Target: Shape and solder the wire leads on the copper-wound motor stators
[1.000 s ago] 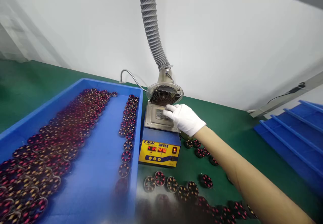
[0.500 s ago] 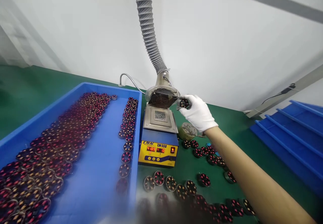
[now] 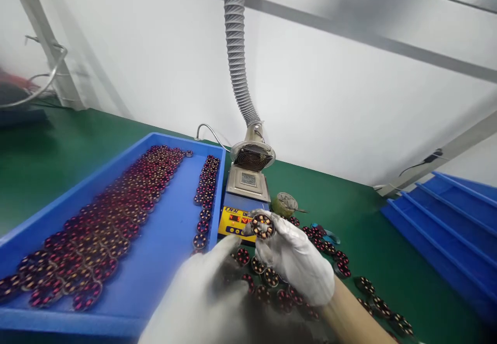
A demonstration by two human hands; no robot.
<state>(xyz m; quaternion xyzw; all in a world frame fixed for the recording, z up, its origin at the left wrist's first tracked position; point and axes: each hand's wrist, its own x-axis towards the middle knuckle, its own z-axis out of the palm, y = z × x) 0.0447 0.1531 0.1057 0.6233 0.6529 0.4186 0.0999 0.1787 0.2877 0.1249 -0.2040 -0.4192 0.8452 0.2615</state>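
My right hand (image 3: 297,261), in a white glove, grips a small round motor stator (image 3: 262,227) with copper-coloured windings between thumb and fingers. It holds the stator in front of the yellow-and-blue solder pot (image 3: 227,226), covering part of its display. My left hand (image 3: 202,292), also gloved and a little blurred, is at the lower middle with its fingers apart and nothing in them. Its fingertips are close to the held stator, on the left. More stators (image 3: 271,277) with red or gold windings lie on the green table below and behind the hands.
A blue tray (image 3: 166,240) on the left holds many stators in rows. Above the solder pot hangs a grey extraction hose (image 3: 238,59) with a hood. A round tub (image 3: 285,204) with a thin tool stands to its right. Blue ribbed trays (image 3: 438,230) are at far right.
My right hand has brought the stator from beside the hood down and towards me. My left hand has come into view from below. The camera view has shifted slightly.
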